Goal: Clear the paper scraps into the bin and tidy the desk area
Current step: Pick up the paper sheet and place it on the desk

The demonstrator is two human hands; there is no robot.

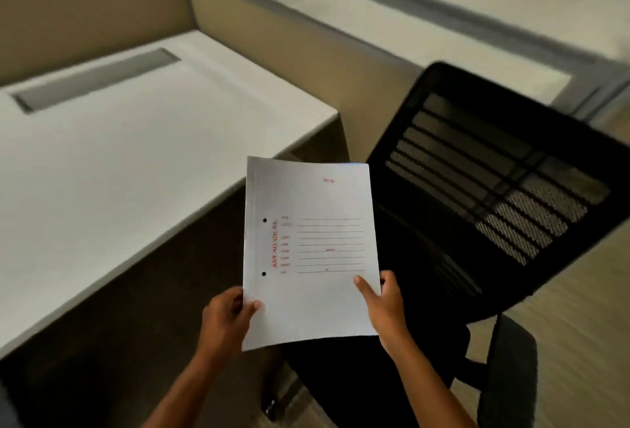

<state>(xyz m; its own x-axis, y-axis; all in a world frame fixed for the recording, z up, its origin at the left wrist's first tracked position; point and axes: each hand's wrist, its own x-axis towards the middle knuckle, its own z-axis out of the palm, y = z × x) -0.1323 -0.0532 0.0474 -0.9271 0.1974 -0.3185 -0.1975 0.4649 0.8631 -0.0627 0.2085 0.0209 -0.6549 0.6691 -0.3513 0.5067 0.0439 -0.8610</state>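
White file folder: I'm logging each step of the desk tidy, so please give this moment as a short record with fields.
held item: white file folder, red print, two punched holes near its left edge
left hand: grips the folder's lower left corner
right hand: grips the lower right edge, thumb on top
folder position: in the air, between desk and chair
desk: white top with a grey cable slot
chair: black mesh back, right of the folder
bin: not in view

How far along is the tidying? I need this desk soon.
Done, by the look of it: the white desk shows no scraps. In hand: a white file folder, held at its lower corners by the left hand and right hand beside the black chair. Left: putting it away; no bin is visible.
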